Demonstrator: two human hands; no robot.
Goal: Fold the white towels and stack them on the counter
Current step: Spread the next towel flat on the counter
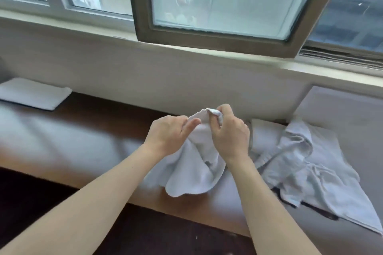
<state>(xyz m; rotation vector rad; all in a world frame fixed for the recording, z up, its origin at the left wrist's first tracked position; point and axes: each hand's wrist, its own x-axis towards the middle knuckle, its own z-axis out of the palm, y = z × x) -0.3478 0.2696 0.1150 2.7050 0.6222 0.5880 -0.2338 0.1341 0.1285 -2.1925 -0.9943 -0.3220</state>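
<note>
Both hands are up over the long brown wooden counter [93, 141], w/ the soft white terry towel [194, 172] hanging between them, its lower end draped near the counter's front edge. My right hand [230, 138] is clenched round a bunched bit at the top. My left hand [167, 134] pinches the hem just beside it, thumb & fingers.

Risks: I've prob. got a bunch, not a true corner, so spreading it could give a skewed fold. If either grip slips, the hanging end could slide off the front.

The crumpled heap of white towels [300, 161] lies close on the right & a wide shake could drag it. The flat folded white towel [35, 96] sits far left, well apart, prob. the stack spot.
</note>
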